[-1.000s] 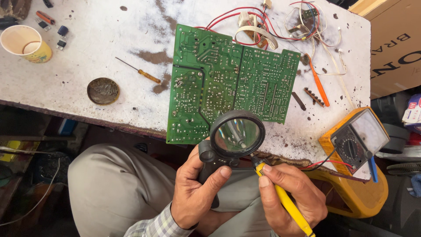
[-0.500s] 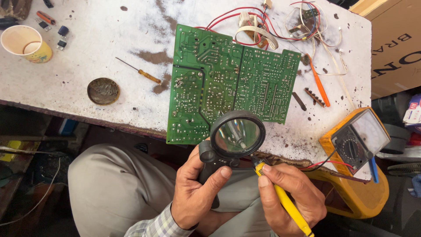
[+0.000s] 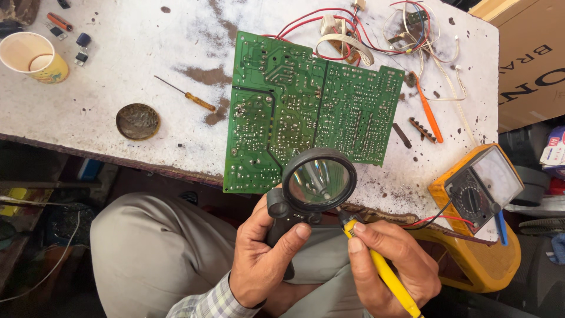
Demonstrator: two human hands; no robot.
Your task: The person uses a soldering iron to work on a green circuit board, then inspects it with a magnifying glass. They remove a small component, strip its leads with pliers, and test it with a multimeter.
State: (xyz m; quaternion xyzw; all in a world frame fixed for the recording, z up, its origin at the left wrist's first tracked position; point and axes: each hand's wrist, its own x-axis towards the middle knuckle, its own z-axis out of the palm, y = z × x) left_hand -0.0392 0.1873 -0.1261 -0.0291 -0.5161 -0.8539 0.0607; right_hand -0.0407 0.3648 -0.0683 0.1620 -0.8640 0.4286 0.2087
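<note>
A large green circuit board (image 3: 294, 112) lies solder side up on the stained white table (image 3: 118, 70), its near edge hanging over the table's front. My left hand (image 3: 265, 259) grips the black handle of a round magnifying glass (image 3: 318, 179) held over the board's near right corner. My right hand (image 3: 391, 265) holds a yellow soldering iron (image 3: 385, 274) like a pen. Its tip reaches under the lens, where it shows magnified.
A yellow analog multimeter (image 3: 482, 185) with red and black leads sits at the table's right end. Loose wires (image 3: 376, 29), an orange tool (image 3: 428, 112), a small screwdriver (image 3: 185, 94), a round tin (image 3: 138, 121) and a paper cup (image 3: 32, 56) lie around. A cardboard box (image 3: 529, 59) stands right.
</note>
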